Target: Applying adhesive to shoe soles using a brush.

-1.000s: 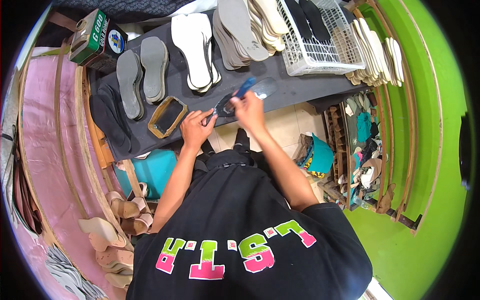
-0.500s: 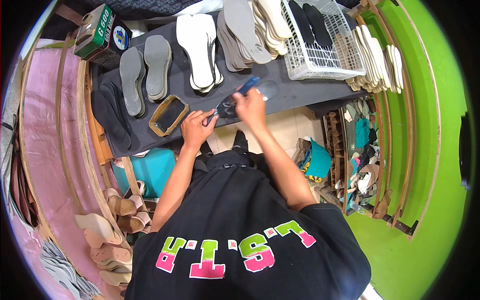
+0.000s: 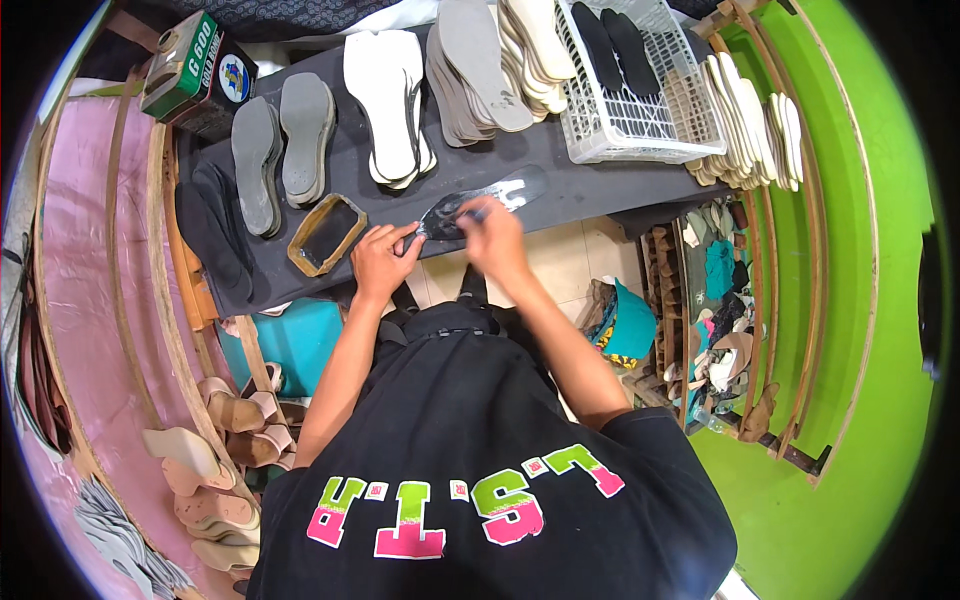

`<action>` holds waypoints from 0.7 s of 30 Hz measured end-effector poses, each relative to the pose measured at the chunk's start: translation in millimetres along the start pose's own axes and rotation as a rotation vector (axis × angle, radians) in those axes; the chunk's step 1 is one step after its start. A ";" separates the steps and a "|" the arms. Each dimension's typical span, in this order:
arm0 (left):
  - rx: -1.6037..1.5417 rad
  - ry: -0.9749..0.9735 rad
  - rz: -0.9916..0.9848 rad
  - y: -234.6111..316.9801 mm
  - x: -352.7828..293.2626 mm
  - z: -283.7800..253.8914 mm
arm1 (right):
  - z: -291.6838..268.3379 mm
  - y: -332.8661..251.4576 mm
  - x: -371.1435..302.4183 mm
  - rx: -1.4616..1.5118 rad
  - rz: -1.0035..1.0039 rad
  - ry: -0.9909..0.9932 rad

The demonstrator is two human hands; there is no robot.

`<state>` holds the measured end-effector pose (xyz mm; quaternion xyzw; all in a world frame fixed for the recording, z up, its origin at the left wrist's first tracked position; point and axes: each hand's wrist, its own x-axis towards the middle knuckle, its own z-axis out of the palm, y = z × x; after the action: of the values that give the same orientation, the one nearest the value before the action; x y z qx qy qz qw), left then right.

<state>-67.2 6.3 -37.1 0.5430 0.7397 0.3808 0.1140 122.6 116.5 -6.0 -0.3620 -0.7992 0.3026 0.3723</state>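
Observation:
A black shoe insole (image 3: 520, 188) lies near the table's front edge, its surface shiny and wet-looking. My left hand (image 3: 383, 262) pinches its near-left end with thumb and fingertips. Over the insole's middle, my right hand (image 3: 493, 243) is closed round a dark blue tool (image 3: 481, 206), somewhat blurred; its working end is hidden. Left of my left hand stands a shallow brown-rimmed tray (image 3: 327, 233), dark inside. Grey soles (image 3: 256, 165) and a stack of white insoles (image 3: 381, 105) rest farther back.
A white plastic basket (image 3: 640, 148) with black insoles stands at the back right, beside cream insole stacks (image 3: 735, 120). A green and white can (image 3: 200, 75) occupies the back left corner. Black insoles (image 3: 212, 235) lie at the left edge. Wooden racks (image 3: 165, 300) flank both sides.
My right hand has swept left and down along the insole with the blue tool, uncovering the shiny far end. My left hand still holds the near end. The whole view has shifted slightly.

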 end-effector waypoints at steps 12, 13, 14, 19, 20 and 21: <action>-0.007 0.009 -0.041 5.1 -2.4 1.9 | -51.4 28.6 8.5 -0.279 -0.170 -0.034; -0.016 0.011 -0.050 7.5 -1.0 1.2 | -41.3 15.8 -1.3 -0.181 -0.138 -0.049; -0.010 0.012 -0.067 10.0 -1.1 -1.8 | -33.8 9.5 -6.2 -0.068 -0.105 -0.069; 0.021 0.029 -0.063 7.4 -3.2 -0.8 | -58.7 63.8 13.0 0.236 0.500 0.138; 0.024 0.024 -0.069 8.4 -2.1 0.5 | -69.7 84.1 22.4 0.256 0.462 0.194; 0.031 0.035 -0.038 10.5 0.4 0.3 | -79.2 99.7 26.1 0.277 0.423 0.251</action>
<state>-59.6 8.0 -30.0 0.5239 0.7576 0.3763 0.0998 210.2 209.7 -28.6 -0.5009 -0.6047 0.4328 0.4428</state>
